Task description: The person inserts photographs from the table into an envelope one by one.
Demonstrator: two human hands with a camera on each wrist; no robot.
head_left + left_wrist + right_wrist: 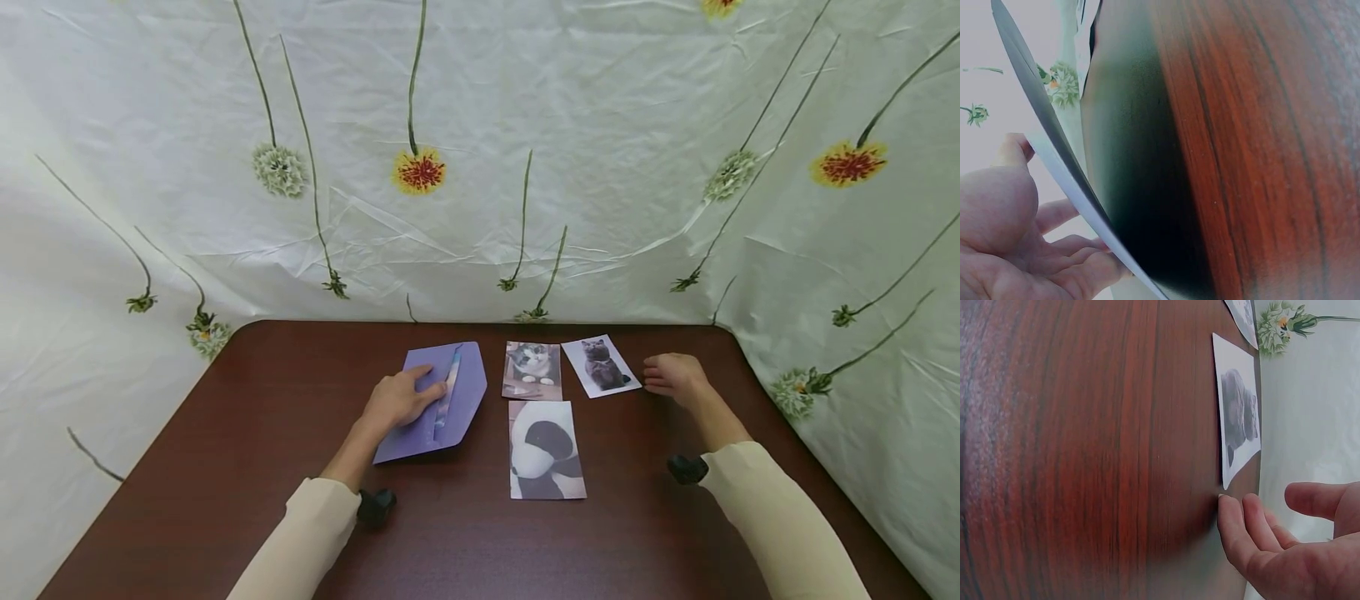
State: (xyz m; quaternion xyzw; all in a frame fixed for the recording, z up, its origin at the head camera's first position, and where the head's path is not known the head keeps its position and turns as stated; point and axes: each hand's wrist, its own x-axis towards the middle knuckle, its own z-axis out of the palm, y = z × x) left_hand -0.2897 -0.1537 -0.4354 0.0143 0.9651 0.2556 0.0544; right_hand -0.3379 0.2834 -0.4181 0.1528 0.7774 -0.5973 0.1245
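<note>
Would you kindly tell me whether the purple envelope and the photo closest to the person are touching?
Apart: the head view shows a strip of bare brown table between the purple envelope and the photo.

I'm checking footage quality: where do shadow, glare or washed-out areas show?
Head: a thin dark shadow edges the purple envelope; left wrist: a broad dark shadow on the table beside it, patterned cloth washed out at upper left; right wrist: pale sheen on the table's upper left, soft shadow near the right hand.
</note>
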